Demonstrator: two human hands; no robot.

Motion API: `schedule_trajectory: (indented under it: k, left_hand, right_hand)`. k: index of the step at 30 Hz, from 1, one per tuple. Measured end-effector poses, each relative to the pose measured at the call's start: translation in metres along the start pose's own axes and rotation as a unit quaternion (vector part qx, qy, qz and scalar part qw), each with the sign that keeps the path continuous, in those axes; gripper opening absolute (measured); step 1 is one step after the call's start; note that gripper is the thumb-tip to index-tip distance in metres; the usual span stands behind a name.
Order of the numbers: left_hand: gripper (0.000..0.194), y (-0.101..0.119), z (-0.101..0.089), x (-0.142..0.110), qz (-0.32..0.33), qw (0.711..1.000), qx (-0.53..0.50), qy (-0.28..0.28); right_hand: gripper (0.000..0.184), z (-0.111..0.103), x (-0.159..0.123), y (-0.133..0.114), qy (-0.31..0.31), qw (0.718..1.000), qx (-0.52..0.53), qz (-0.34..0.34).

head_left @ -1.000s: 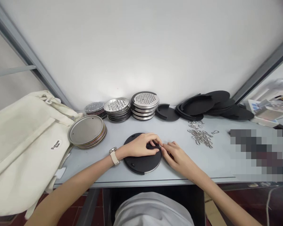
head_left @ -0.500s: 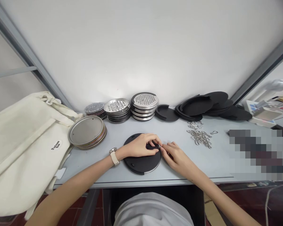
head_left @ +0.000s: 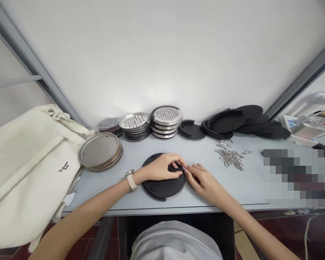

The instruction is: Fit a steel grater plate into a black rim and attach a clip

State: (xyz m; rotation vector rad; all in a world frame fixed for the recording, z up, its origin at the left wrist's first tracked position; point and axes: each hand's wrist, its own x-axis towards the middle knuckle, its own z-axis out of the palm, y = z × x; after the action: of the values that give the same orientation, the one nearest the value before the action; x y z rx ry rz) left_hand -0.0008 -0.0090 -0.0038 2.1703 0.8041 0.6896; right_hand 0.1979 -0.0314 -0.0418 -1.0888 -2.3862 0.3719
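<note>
A round black disc lies on the table in front of me, with a silvery rim showing along its lower right edge. My left hand lies across it, its curved fingers and thumb gripping near the right edge. Close against those fingers, my right hand pinches a small metal clip at the disc's right rim. Fingertips cover most of the clip, so how it sits on the disc is hidden. Loose metal clips lie in a pile to the right.
Stacked plain metal discs stand at left, beside a cream bag. Perforated grater discs and a taller grater stack line the wall. More black discs are heaped at back right. The table's front edge runs close below my hands.
Almost nothing differs. Both hands keep the same place at the disc's right rim, with only a slight shift of the whole view.
</note>
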Motion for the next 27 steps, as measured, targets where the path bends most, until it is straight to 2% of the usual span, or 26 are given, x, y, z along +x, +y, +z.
schedule_trajectory:
  k: [27]
  left_hand:
    - [0.021, -0.0023, 0.0013, 0.0001, 0.003, 1.0, 0.002, 0.001]
  right_hand:
    - [0.029, -0.0013, -0.0008, 0.0, 0.0, 1.0, 0.003, 0.002]
